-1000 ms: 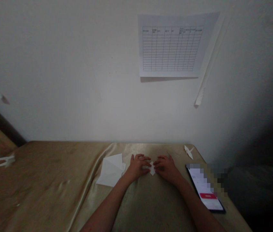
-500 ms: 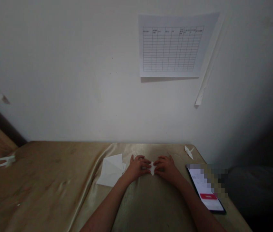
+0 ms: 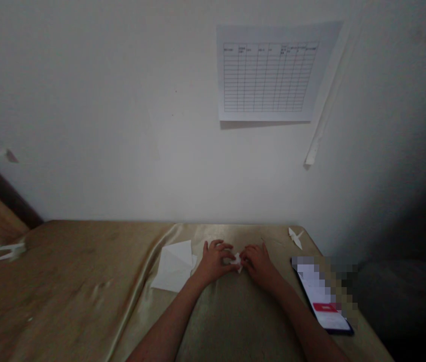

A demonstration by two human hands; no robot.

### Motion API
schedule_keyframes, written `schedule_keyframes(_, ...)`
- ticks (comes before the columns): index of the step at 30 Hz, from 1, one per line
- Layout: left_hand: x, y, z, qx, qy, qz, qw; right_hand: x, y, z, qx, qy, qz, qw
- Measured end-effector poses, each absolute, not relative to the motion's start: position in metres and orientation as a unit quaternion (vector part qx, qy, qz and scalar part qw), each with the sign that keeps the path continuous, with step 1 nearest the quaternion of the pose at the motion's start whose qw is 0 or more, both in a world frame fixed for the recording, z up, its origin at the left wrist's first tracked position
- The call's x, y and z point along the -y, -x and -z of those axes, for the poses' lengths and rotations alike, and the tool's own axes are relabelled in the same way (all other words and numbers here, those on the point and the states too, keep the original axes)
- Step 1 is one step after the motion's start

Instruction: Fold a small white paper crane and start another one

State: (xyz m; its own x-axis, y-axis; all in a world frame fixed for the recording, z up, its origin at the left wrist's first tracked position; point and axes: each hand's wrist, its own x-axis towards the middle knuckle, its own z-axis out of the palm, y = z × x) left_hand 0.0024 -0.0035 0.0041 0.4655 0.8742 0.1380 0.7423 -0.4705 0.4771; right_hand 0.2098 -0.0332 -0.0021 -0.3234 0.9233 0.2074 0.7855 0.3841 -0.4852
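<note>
A small folded piece of white paper [image 3: 237, 261] lies on the tan cloth-covered table [image 3: 85, 281], pinched between both hands. My left hand [image 3: 215, 261] presses on its left side with the fingers curled. My right hand [image 3: 258, 261] grips its right side, fingers bent over it. Most of the paper is hidden under the fingertips. A stack of white paper sheets [image 3: 174, 265] lies just left of my left hand.
A phone [image 3: 324, 299] with a lit screen lies at the right edge of the table. A folded paper crane [image 3: 295, 236] sits near the far right corner. More paper shapes [image 3: 7, 250] lie at the far left. A printed grid sheet [image 3: 269, 75] hangs on the wall.
My hands have drawn closer together over the small paper, which now shows less. The view shifted slightly.
</note>
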Motion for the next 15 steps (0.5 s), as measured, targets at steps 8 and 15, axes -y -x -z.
schedule_keyframes(8,0.004,-0.007,-0.002,-0.511,-0.822,-0.188,0.166,0.028,-0.202,0.011,0.778,0.563,-0.112,0.256)
schedule_keyframes(15,0.003,-0.009,0.001,-0.530,-0.807,-0.208,0.156,0.029,-0.203,0.012,0.780,0.546,-0.107,0.285)
